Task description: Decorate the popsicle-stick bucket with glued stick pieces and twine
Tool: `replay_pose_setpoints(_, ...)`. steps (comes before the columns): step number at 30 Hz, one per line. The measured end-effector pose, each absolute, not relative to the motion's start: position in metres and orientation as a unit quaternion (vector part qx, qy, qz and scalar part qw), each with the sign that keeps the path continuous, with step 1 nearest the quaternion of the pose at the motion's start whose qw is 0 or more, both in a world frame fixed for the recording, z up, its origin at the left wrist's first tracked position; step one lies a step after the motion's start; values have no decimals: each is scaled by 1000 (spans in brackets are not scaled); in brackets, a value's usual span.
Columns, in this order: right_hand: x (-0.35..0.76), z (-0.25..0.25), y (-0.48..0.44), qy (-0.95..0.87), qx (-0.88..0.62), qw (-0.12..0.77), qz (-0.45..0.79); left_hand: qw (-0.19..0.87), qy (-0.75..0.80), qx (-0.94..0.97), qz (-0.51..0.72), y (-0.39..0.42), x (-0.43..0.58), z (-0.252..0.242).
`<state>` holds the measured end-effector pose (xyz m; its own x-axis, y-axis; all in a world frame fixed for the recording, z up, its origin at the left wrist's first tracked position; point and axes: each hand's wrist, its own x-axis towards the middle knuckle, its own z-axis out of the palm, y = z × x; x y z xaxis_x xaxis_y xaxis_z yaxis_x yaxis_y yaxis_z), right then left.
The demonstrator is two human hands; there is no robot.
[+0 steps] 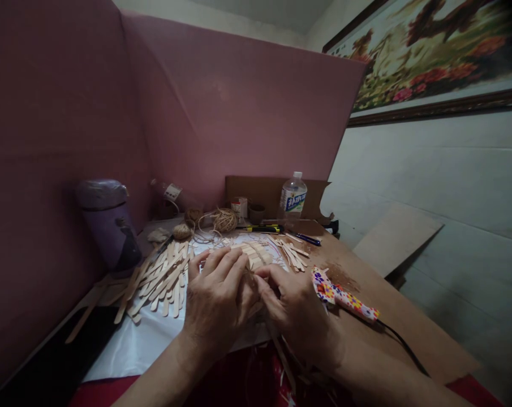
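Note:
My left hand (217, 285) is closed over a flat piece made of pale wooden craft sticks (258, 253), in front of me at the middle of the table. Much of that piece is hidden behind my fingers. At its near right edge my right hand (296, 308) is closed, with thumb and forefinger pinched together; what they pinch, if anything, is too small and dark to make out. Left of my hands lies a loose pile of craft sticks (164, 285). A smaller group of sticks (296, 254) is beyond my right hand.
A flower-patterned glue gun (344, 298) with a black cord lies at right. Behind stand a twine ball (225, 220), a yellow-black utility knife (264, 229), a blue pen (308, 239) and a clear bottle (293, 198). A purple tumbler (111, 232) stands at left, near the pink partition (247, 113).

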<state>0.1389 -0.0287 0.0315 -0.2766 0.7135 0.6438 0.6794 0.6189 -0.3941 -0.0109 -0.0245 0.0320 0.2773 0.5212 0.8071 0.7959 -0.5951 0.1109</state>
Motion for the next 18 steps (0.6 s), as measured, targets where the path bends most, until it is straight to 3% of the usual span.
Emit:
replay_pose_setpoints(8,128,41,-26,-756,-479,427,129,155,-424,-783,-428,-25,-12,30)
replay_pose_setpoints(13,137,36,-25,-732,-457,427,270,150,-428,-783,-427,-25,-11,32)
replay_pose_setpoints(18,144,33,-27,-753,-455,434,194,157,-426,-781,-429,-25,-11,32)
